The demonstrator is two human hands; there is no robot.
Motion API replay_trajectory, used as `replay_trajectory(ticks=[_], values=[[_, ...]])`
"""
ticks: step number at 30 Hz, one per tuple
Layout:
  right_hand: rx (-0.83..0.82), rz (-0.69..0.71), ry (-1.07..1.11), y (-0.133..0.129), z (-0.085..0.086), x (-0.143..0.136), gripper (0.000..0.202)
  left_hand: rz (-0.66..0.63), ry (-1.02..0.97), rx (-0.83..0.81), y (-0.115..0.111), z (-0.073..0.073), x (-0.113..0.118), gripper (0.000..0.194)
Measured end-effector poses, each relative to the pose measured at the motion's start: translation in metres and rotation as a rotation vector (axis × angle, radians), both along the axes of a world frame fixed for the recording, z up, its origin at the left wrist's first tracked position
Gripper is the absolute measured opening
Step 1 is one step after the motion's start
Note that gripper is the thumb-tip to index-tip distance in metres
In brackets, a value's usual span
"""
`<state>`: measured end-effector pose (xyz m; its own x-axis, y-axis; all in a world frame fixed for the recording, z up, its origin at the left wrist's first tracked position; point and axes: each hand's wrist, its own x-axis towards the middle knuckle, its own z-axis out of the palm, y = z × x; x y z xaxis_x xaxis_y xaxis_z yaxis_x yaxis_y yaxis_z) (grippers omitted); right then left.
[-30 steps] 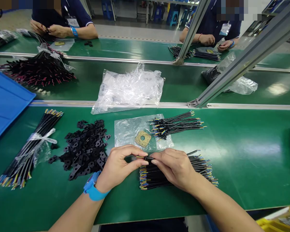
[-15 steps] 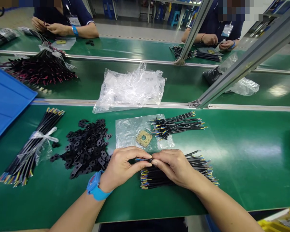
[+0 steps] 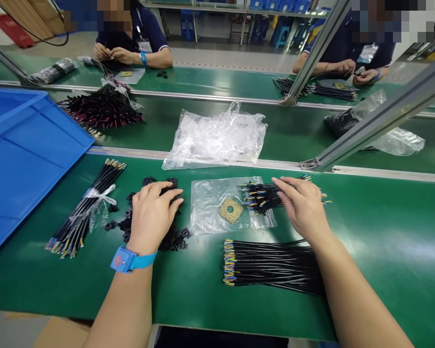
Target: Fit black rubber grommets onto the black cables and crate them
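My left hand (image 3: 154, 212), with a blue wrist strap (image 3: 133, 259), is over the pile of small black parts (image 3: 176, 238), its fingers apart and nothing visible in them. My right hand (image 3: 302, 205) is over the smaller group of black cables (image 3: 263, 195), fingers spread; nothing shows in its grasp. Between the hands a speckled square plate with a round hole (image 3: 231, 211) lies on a clear flat bag (image 3: 205, 205). A larger row of black cables with coloured wire ends (image 3: 271, 263) lies below, partly under my right forearm.
A tied cable bundle (image 3: 89, 208) and a blue bin (image 3: 29, 154) are at the left. Crumpled clear plastic (image 3: 217, 137) lies behind the bag. A slanted metal post (image 3: 377, 106) rises at the right. Two people work across the table, one hand (image 3: 125, 55) showing a blue band.
My hands have parted from each other. The left moved to the black parts, the right to the smaller cable group. The cable held between them is out of my fingers. The view shifted left.
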<state>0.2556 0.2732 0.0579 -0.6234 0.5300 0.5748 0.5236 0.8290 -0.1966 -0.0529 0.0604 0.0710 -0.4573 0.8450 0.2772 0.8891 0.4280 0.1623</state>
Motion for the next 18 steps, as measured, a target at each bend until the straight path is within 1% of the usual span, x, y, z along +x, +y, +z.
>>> replay_trajectory(ticks=[2,4,7,9,11,13,15,17,18], values=[[-0.042,0.017,-0.021,-0.008,0.006,0.001,0.031,-0.043,0.081,-0.086,0.000,-0.010,-0.001,0.025],[-0.155,0.145,-0.070,-0.020,0.013,0.002,0.025,-0.070,0.137,-0.094,0.000,-0.017,-0.005,0.023],[-0.405,0.397,-0.244,-0.041,0.017,0.003,0.018,-0.114,0.149,-0.037,0.000,-0.019,-0.008,0.017],[-0.510,0.470,-0.354,-0.053,0.013,0.001,0.013,-0.155,0.110,0.005,0.003,-0.017,-0.006,0.016],[-0.538,0.485,-0.416,-0.061,0.009,-0.002,0.009,-0.197,0.055,0.014,0.007,-0.015,0.000,0.017],[-0.538,0.479,-0.422,-0.067,0.007,-0.005,0.004,-0.236,0.009,-0.023,0.011,-0.014,0.009,0.019],[-0.563,0.447,-0.360,-0.070,0.007,-0.008,0.005,-0.283,-0.027,-0.093,0.015,-0.015,0.017,0.021],[-0.594,0.391,-0.249,-0.071,0.006,-0.011,0.007,-0.341,-0.075,-0.177,0.016,-0.015,0.021,0.023],[-0.583,0.359,-0.193,-0.071,0.003,-0.013,0.007,-0.363,-0.100,-0.216,0.016,-0.014,0.022,0.023]])
